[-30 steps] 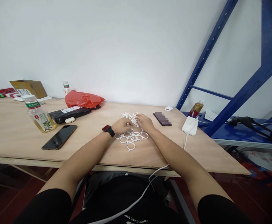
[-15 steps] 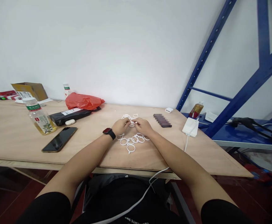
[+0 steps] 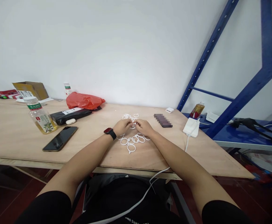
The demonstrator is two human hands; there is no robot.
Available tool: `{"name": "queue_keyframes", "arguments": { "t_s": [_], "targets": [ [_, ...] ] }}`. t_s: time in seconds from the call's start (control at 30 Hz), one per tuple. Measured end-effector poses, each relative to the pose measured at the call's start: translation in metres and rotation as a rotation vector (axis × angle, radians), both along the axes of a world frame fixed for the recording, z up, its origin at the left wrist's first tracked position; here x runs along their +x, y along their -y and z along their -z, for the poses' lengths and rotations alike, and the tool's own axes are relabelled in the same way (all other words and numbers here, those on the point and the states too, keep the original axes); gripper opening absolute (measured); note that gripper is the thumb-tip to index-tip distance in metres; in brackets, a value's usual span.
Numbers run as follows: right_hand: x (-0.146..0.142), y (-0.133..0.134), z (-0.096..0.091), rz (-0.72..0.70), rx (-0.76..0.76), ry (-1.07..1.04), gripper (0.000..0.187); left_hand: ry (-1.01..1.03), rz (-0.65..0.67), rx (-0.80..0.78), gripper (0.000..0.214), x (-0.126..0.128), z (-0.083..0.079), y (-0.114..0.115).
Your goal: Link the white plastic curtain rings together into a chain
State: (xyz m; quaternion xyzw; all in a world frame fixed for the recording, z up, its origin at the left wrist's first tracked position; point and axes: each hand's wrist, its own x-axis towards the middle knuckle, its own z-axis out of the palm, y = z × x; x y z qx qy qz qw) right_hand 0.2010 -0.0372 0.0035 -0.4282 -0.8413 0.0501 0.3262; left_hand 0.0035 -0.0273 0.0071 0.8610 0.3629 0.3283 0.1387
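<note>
Several small white plastic rings (image 3: pixel 133 140) lie in a loose cluster on the wooden table (image 3: pixel 98 152), with a second heap (image 3: pixel 128 117) just beyond my hands. My left hand (image 3: pixel 121 126), with a dark watch on its wrist, and my right hand (image 3: pixel 144 127) meet above the cluster. Both have their fingers pinched together on a white ring (image 3: pixel 133 125) held between them.
A black phone (image 3: pixel 59 138), a tea bottle (image 3: pixel 39 115), a black packet (image 3: pixel 70 114), a red bag (image 3: pixel 84 100) and a cardboard box (image 3: pixel 30 89) lie to the left. To the right are another phone (image 3: pixel 163 120), a white charger (image 3: pixel 191 127) with its cable, and blue shelving (image 3: pixel 238 90).
My hands have drawn closer together over the rings and now pinch one between them. Little else has shifted in view.
</note>
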Motion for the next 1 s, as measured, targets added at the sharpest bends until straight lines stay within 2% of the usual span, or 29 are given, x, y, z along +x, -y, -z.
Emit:
{"name": "queue_keyframes", "arguments": {
  "t_s": [0.17, 0.23, 0.37, 0.5, 0.63, 1.0],
  "targets": [
    [0.001, -0.002, 0.000, 0.033, -0.001, 0.045, 0.023, 0.022, 0.078, -0.118, 0.022, 0.004, 0.001, 0.004],
    [0.003, -0.003, 0.000, 0.026, 0.000, 0.047, 0.024, 0.003, 0.104, -0.112, 0.019, 0.004, 0.001, 0.006],
    [0.006, -0.004, -0.001, 0.002, -0.009, -0.040, 0.027, 0.007, 0.011, -0.035, 0.015, 0.002, -0.001, 0.005],
    [0.004, 0.000, -0.003, -0.030, -0.030, -0.102, 0.026, 0.051, -0.062, -0.030, 0.017, -0.001, 0.000, -0.001],
    [0.000, 0.005, -0.005, -0.075, -0.031, -0.059, 0.019, 0.059, -0.065, -0.036, 0.018, -0.001, 0.003, -0.003],
    [-0.001, 0.003, -0.004, -0.028, -0.044, -0.041, 0.016, 0.041, -0.062, -0.004, 0.020, 0.001, 0.004, -0.002]
  ]
}}
